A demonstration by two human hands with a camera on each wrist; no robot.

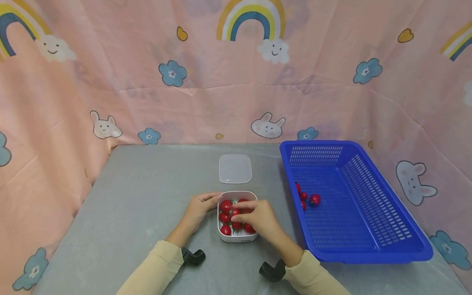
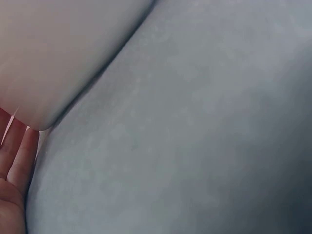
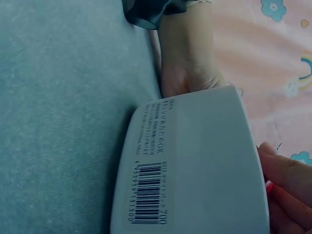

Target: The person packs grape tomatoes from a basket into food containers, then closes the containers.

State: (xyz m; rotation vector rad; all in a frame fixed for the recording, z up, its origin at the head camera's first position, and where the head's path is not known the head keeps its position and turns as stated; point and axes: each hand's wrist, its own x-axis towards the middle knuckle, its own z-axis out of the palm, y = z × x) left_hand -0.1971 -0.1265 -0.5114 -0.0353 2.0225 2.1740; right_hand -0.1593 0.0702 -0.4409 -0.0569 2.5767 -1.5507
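A small white square container [image 1: 237,239] stands on the table with several red cherry tomatoes [image 1: 225,206] in it. My left hand [image 1: 195,213] rests against the container's left side, its fingers [image 2: 17,156] nearly straight along the outer wall in the left wrist view. Over the container reaches my right hand [image 1: 262,217], its thumb and fingers pinching a cherry tomato [image 1: 236,212] among the others. In the right wrist view a bit of red shows by the right fingers [image 3: 287,170], and the container wall [image 3: 204,161] with its barcode label hides the rest.
A clear flat lid [image 1: 235,169] lies just behind the container. At the right stands a large blue plastic basket [image 1: 359,254], with several cherry tomatoes [image 1: 315,199] near its left wall. A patterned pink cloth [image 1: 206,102] hangs along the grey table's [image 1: 147,184] back and sides.
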